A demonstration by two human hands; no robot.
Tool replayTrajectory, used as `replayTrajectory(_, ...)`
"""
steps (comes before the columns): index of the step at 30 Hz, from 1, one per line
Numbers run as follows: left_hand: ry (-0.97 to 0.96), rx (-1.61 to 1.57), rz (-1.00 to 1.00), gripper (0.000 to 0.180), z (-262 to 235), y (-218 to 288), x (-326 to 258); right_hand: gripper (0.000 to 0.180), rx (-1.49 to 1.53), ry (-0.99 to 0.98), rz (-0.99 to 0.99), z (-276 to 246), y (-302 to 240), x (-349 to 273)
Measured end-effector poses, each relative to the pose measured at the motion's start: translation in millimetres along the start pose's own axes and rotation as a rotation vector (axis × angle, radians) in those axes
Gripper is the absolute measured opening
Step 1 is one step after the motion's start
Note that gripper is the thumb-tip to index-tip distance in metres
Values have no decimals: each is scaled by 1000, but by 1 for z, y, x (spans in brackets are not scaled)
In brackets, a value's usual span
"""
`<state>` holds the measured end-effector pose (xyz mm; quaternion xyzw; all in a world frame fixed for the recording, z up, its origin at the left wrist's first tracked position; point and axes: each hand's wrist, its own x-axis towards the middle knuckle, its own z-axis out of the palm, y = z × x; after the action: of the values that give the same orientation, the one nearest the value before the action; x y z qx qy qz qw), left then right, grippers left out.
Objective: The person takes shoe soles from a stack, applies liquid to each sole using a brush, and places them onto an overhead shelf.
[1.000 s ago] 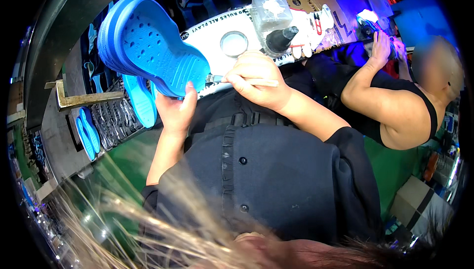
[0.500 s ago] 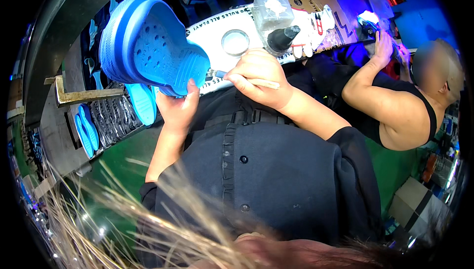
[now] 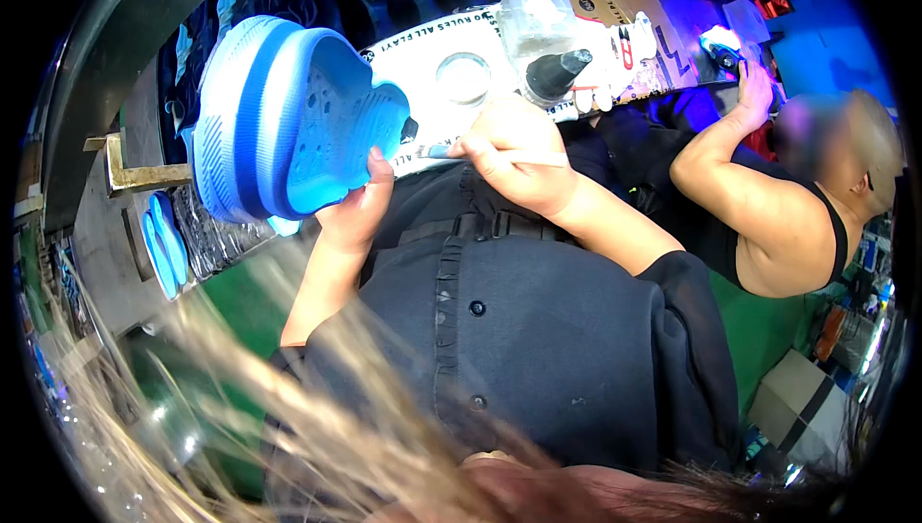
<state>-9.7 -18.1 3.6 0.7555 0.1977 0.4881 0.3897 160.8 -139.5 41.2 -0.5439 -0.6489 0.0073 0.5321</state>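
A chunky blue clog-like shoe [image 3: 252, 120] is tilted on its side at the left, its ridged side wall and dotted insole showing. My left hand [image 3: 357, 204] grips its lower edge near the heel, thumb on top and the other fingers hidden beneath. A small dark patch [image 3: 410, 127] shows at the heel end. My right hand [image 3: 523, 153] pinches a small brush [image 3: 440, 151] with a pale handle, its tip pointing left, just below and right of the heel. Behind that hand lies a round, shallow clear dish [image 3: 464, 78] with pale contents.
A black-topped bottle [image 3: 555, 76] and a clear plastic box [image 3: 534, 22] stand on the white bench cover [image 3: 423, 48]. Gloves and a red-handled tool [image 3: 626, 46] lie to their right. Blue sole-shaped pieces [image 3: 165, 244] are at far left. A co-worker [image 3: 768, 187] sits at right.
The shoe has rolled in my left hand, showing more side wall and less of its inside. The brush tip has moved down, away from the heel. The co-worker's arms have shifted slightly.
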Motion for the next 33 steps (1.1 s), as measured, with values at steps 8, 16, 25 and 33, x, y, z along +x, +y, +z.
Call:
replayTrajectory(8,-108,231,101,18,-1,12,5,10,28,35,65,6,0,6)
replayTrajectory(16,-48,145,128,22,-1,12,8,10,-55,9,40,-9,-1,1)
replayTrajectory(25,-75,-113,-298,45,-16,31,37,16,-77,163,162,-24,8,-8)
replayTrajectory(33,-416,-655,-649,73,-31,87,115,25,153,206,471,-29,15,-30)
